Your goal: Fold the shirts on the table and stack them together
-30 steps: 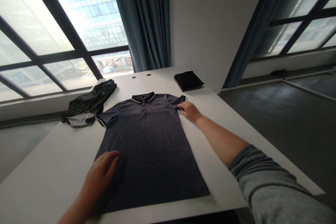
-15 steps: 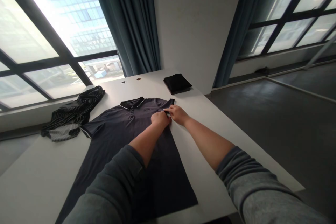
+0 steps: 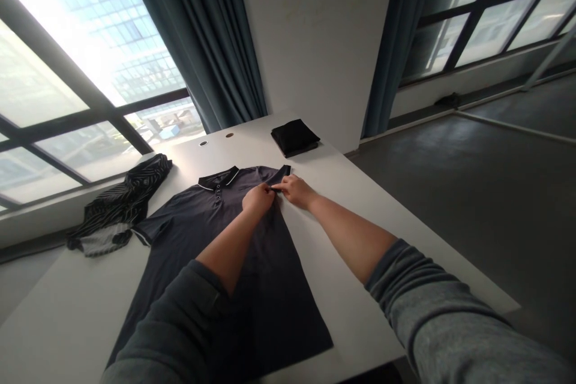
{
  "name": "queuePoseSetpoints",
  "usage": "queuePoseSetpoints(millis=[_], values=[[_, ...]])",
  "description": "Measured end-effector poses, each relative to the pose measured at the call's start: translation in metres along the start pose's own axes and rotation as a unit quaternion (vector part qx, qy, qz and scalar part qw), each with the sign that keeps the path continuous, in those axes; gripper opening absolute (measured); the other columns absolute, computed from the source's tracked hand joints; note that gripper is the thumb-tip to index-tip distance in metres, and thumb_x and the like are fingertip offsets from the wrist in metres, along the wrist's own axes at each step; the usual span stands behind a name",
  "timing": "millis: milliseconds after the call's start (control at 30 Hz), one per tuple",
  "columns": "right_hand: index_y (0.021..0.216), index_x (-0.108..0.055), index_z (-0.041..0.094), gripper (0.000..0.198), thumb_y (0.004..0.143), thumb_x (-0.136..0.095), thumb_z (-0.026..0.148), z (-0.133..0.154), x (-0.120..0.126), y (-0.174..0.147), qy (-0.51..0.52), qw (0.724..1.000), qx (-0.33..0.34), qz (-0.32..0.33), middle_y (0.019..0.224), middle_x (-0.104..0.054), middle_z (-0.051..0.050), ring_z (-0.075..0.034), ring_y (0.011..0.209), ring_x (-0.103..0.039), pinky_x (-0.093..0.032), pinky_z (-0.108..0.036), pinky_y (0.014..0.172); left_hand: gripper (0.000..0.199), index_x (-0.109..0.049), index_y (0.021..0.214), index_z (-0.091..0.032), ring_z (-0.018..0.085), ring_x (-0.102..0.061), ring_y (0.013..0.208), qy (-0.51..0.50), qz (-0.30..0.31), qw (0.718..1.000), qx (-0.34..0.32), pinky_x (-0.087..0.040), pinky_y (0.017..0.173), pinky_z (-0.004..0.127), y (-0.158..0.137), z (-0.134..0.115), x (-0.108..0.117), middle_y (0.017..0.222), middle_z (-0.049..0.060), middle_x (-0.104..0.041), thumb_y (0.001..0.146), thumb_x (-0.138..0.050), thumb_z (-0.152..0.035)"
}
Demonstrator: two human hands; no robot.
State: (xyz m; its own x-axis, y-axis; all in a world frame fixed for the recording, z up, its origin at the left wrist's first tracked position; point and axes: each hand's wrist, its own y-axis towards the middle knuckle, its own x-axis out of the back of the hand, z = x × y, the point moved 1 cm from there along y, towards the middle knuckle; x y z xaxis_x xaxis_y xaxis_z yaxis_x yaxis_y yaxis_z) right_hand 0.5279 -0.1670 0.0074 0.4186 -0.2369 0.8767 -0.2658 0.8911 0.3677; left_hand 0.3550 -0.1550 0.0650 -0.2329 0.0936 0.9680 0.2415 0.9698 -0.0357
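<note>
A dark polo shirt (image 3: pixel 211 222) lies spread front up on the white table (image 3: pixel 360 240), its white-edged collar pointing away from me. My left hand (image 3: pixel 258 199) is closed on the cloth at the shirt's right armpit, near the sleeve. Close beside it, my right hand (image 3: pixel 297 191) pinches the lower edge of that same sleeve, fingertips nearly meeting the left ones. My left forearm crosses over the shirt body and hides part of it. The sleeve on the left lies flat, with a white stripe at its cuff.
A folded black garment (image 3: pixel 294 137) rests at the table's far right. On the left, a crumpled black striped garment (image 3: pixel 121 201) lies near the window. Two round cable holes are at the back. Curtains (image 3: pixel 216 36) and a white pillar (image 3: pixel 315 42) stand behind.
The view has shifted slightly, so the scene sits a little further left. Both hands stay at the right sleeve; the left hand has drawn slightly away from the right one.
</note>
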Motion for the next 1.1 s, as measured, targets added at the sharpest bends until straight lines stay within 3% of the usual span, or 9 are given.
queuePoseSetpoints(millis=[267,367,467,567,733,933,1100], values=[[0.119,-0.081,0.03,0.033,0.099,-0.059,0.018,0.002,-0.003,0.0,-0.008,1.0,0.022,0.016,0.116,-0.07,-0.008,-0.026,0.113,-0.056,-0.045,-0.038,0.098,0.028,-0.077,0.106,-0.025,0.027,-0.072,0.109,-0.046,-0.052,0.997,-0.039,-0.054,0.089,0.033,-0.001,0.006,-0.006,0.117,0.009,-0.077,0.1,-0.053,-0.039],[0.106,-0.084,0.028,0.025,0.098,-0.061,0.021,0.003,-0.003,-0.002,-0.008,0.999,0.041,0.021,0.113,-0.07,-0.008,-0.026,0.11,-0.059,-0.047,-0.038,0.096,0.031,-0.078,0.101,-0.024,0.028,-0.073,0.106,-0.055,-0.055,0.996,-0.045,-0.054,0.087,0.034,-0.002,0.01,-0.008,0.11,0.01,-0.079,0.101,-0.051,-0.038],[0.104,-0.084,0.025,0.022,0.093,-0.066,0.019,0.003,-0.003,-0.003,0.029,0.996,0.082,0.012,0.11,-0.073,-0.008,-0.024,0.105,-0.063,-0.049,-0.036,0.098,0.034,-0.08,0.101,-0.023,0.028,-0.073,0.106,-0.061,-0.055,0.995,-0.056,-0.054,0.089,0.035,-0.005,0.017,-0.01,0.107,0.01,-0.081,0.103,-0.048,-0.036],[0.103,-0.083,0.02,0.027,0.087,-0.065,0.009,0.001,0.0,-0.002,0.093,0.99,0.101,-0.006,0.107,-0.078,-0.006,-0.022,0.101,-0.069,-0.051,-0.032,0.096,0.031,-0.079,0.113,-0.025,0.025,-0.071,0.116,-0.071,-0.057,0.993,-0.081,-0.053,0.099,0.032,-0.011,0.025,-0.014,0.12,0.006,-0.079,0.102,-0.051,-0.028],[0.095,-0.081,0.018,0.025,0.086,-0.061,0.006,0.0,0.003,0.0,0.113,0.99,0.076,-0.042,0.1,-0.079,-0.007,-0.022,0.098,-0.071,-0.052,-0.031,0.093,0.037,-0.071,0.135,-0.027,0.023,-0.057,0.14,-0.061,-0.078,0.984,-0.148,-0.042,0.12,0.036,-0.024,0.029,-0.028,0.15,0.005,-0.063,0.102,-0.054,-0.031],[0.122,-0.076,0.017,0.032,0.093,-0.062,0.018,-0.003,-0.003,-0.001,0.018,0.999,-0.032,-0.003,0.138,-0.067,-0.014,-0.026,0.127,-0.062,-0.043,-0.041,0.114,0.053,-0.052,0.156,-0.03,0.029,-0.026,0.161,0.012,-0.014,0.987,-0.162,-0.025,0.13,0.046,-0.037,0.026,-0.042,0.173,0.006,-0.032,0.107,-0.045,-0.048],[0.125,-0.073,0.021,0.032,0.095,-0.065,0.029,0.003,0.0,-0.004,-0.018,0.998,-0.051,0.018,0.133,-0.067,-0.013,-0.029,0.13,-0.058,-0.03,-0.052,0.122,0.05,-0.054,0.153,-0.034,0.029,-0.027,0.161,0.006,-0.013,0.989,-0.146,-0.023,0.13,0.046,-0.039,0.027,-0.041,0.173,0.003,-0.033,0.107,-0.043,-0.049]])
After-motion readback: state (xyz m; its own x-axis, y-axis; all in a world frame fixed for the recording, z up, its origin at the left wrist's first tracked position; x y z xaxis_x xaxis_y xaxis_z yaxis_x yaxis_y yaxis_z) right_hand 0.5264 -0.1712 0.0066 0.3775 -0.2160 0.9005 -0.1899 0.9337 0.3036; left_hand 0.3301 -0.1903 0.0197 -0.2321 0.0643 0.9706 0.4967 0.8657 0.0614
